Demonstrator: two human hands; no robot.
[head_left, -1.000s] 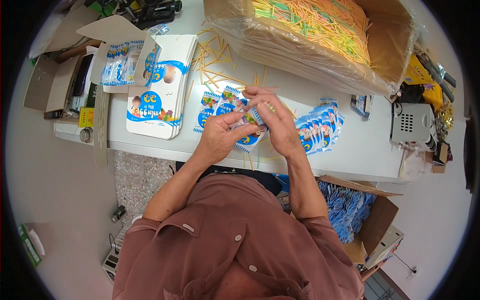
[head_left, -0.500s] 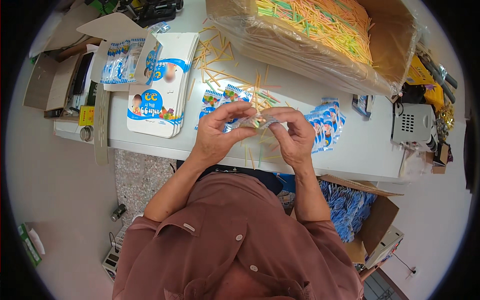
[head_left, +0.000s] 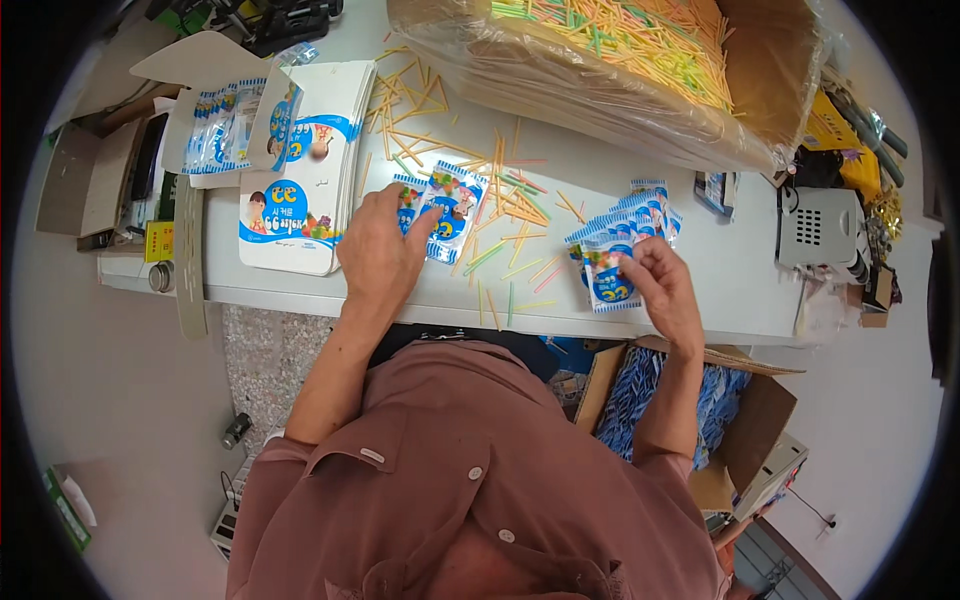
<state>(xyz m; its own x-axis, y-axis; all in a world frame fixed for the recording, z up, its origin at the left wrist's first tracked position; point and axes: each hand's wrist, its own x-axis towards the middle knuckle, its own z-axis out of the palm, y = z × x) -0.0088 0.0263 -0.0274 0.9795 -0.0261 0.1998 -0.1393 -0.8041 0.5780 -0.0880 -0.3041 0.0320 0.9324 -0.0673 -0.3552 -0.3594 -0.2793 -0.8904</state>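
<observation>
My right hand pinches the edge of a small blue-and-white printed sachet, over the near end of an overlapping row of similar sachets. My left hand reaches over two sachets lying on the table, its thumb and fingers apart. Its fingertips rest on the left sachet, partly covering it, while the thumb touches the edge of the right sachet. Thin pastel candy-like sticks lie scattered between my hands.
A large plastic-lined carton of the sticks stands at the back. Left are a stack of flat printed cartons and an open box of sachets. A cardboard box of blue sachets sits below the table's front edge.
My hands have moved apart from the middle, where they held a clear packet with sticks. The left went to the left sachets; the right went to the row with a sachet.
</observation>
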